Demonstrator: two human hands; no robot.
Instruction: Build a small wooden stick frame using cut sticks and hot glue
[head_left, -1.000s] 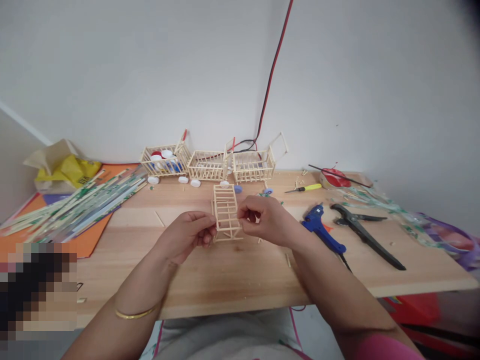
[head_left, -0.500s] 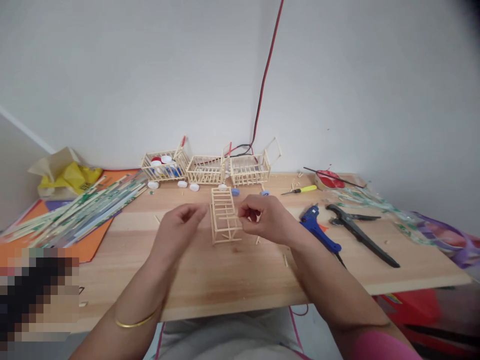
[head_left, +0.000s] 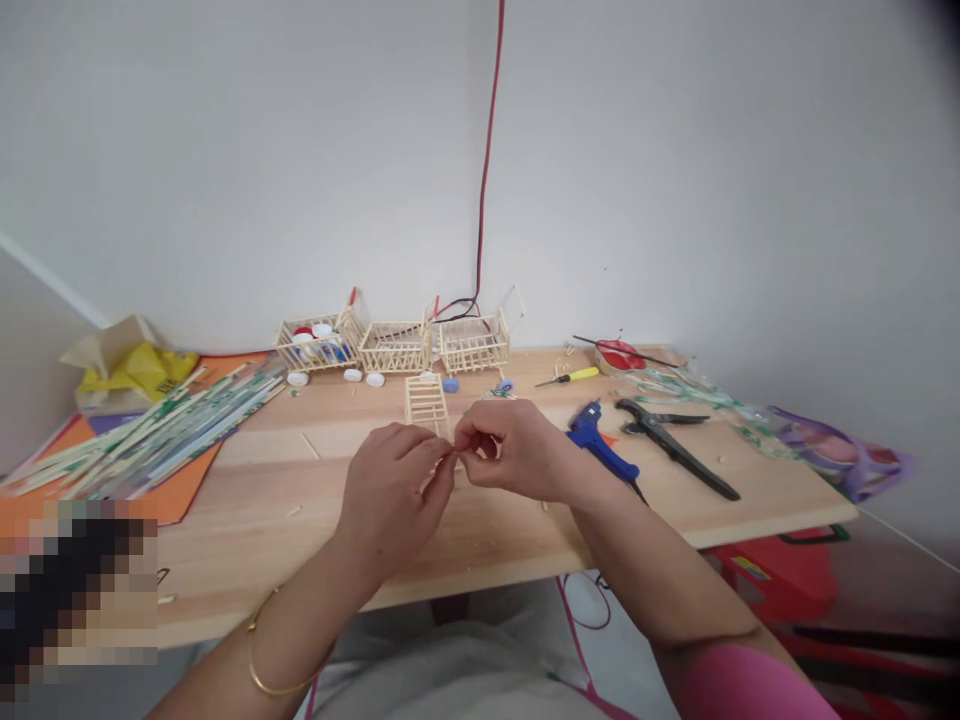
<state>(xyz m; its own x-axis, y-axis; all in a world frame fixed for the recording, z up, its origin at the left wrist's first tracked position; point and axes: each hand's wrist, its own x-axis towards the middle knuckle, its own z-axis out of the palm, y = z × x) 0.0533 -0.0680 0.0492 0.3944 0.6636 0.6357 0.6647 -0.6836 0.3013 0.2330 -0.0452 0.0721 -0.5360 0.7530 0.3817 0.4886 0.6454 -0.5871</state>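
1. Ladder-like stick frame (head_left: 426, 393): on the wooden tabletop (head_left: 322, 530), mid-bench, just beyond both hands. Near end hidden behind fingers; cannot tell whether touching them.
2. Left hand (head_left: 394, 490): thumb and forefinger narrowed to a pinch, tips meeting those opposite. Cannot tell whether holding a small piece.
3. Right hand (head_left: 517, 450): likewise pinched narrow, other fingers curled in. Cannot tell contents, if any.
4. Behind frame: row of three stick carts (head_left: 472, 345), round wheels visible; leftmost loaded with red, white and blue caps (head_left: 321, 330).
5. Right of hands: blue glue gun (head_left: 600, 445), then black cutting tool (head_left: 679, 455); yellow-handled tool (head_left: 581, 375) farther back.
6. Far left: green-printed wrapped sticks (head_left: 169, 430), heaped across orange sheet (head_left: 176, 495); yellow bag (head_left: 139, 373) behind.
7. Down the wall (head_left: 675, 150): red-and-black cable (head_left: 486, 160), reaching behind carts.
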